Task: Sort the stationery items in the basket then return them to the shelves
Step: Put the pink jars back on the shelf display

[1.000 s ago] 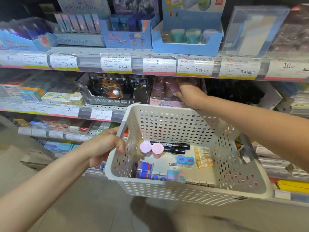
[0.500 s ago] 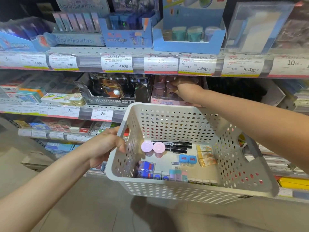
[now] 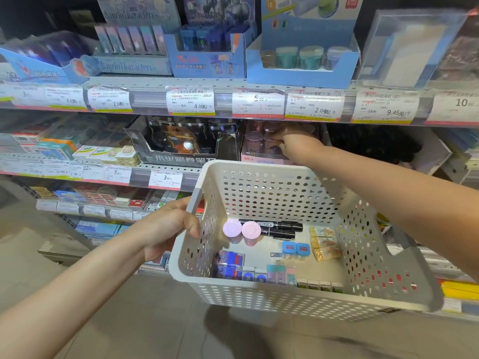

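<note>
Up front, a white perforated basket (image 3: 298, 296) held out before the shelves (image 3: 155, 99) — left hand (image 3: 168, 226) curled round its left rim. Inside: two pink-lidded pots (image 3: 242, 230) upright beside two black markers (image 3: 277, 228), two small blue-capped tubs (image 3: 295, 250), yellow packets (image 3: 324, 244), a row of small boxes (image 3: 259, 273) along the near wall. Right hand (image 3: 293, 141) reaching into the pink display box (image 3: 261, 156) on the middle shelf, fingers on a pink pot (image 3: 269, 145) there — pinching or merely touching, cannot tell.

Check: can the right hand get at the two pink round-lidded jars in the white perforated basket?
Probably yes. The right hand is up at the shelf's pink display box, but the jars stand uncovered in the open-topped basket; nothing blocks them.
</note>
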